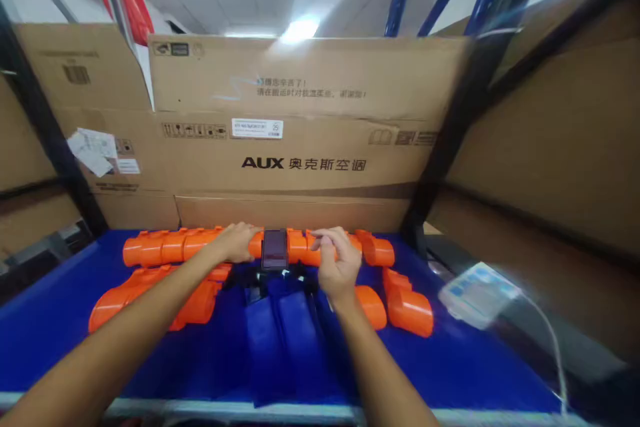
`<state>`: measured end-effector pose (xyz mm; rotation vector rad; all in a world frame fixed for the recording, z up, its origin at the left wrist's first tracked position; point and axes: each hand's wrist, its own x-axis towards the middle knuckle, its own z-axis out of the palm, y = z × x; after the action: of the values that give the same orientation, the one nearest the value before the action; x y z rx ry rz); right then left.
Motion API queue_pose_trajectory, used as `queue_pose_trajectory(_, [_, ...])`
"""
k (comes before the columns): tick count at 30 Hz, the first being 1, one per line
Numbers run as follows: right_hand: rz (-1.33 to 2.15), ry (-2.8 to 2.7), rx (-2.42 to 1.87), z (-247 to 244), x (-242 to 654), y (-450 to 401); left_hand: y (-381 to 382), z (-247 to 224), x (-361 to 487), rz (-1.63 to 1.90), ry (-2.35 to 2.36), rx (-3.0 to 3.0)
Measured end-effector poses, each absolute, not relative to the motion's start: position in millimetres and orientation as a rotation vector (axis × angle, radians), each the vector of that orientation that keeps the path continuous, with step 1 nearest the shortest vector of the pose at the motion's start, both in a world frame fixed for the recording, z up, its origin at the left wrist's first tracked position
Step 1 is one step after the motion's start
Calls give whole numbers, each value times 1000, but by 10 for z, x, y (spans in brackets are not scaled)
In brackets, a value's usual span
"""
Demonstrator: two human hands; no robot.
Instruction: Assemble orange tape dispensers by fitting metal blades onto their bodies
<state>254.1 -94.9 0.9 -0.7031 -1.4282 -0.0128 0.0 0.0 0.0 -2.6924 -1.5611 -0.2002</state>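
Note:
My left hand [237, 243] is at the back row of orange tube-like plastic parts [173, 247], its fingers over the top and its thumb on the near side of one. A dark phone-like device [275, 251] stands upright against the row, between my hands. My right hand [340, 260] is over the row's right part, with index finger and thumb apart and nothing visible between them; its other fingers look loosely bent. Dark blue flat straps [303, 327] with black ends lie in front of the device.
More orange parts lie at front left [200, 303] and front right [410, 310] on the blue table surface [460, 367]. A cardboard wall [310, 183] closes the back. At the right is a blurred white box [477, 295] with a cable. Dark posts [443, 140] rise at the corners.

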Motion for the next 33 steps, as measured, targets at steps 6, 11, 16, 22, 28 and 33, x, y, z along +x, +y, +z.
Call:
queue_pose_trajectory(6, [8, -1420, -708, 4, 2546, -949, -50, 41, -3, -289, -1554, -2688])
queue_pose_trajectory(11, [6, -1413, -719, 17, 2548, -961, -99, 156, 19, -435, -1526, -2653])
queue_pose_trajectory(16, [46, -1393, -761, 13, 2552, -973, -273, 414, -19, -618, -1469, -2589])
queue_pose_trajectory(22, [397, -1390, -870, 59, 2501, -920, -1042, 553, 21, -944, -1017, -2517])
queue_pose_trajectory(28, [986, -1353, -782, 102, 2412, -895, -1484, 434, 250, -651, -593, -2597])
queue_pose_trajectory(33, [1173, -1156, -716, 108, 2422, -925, -1318, 372, 261, -671, -462, -2711])
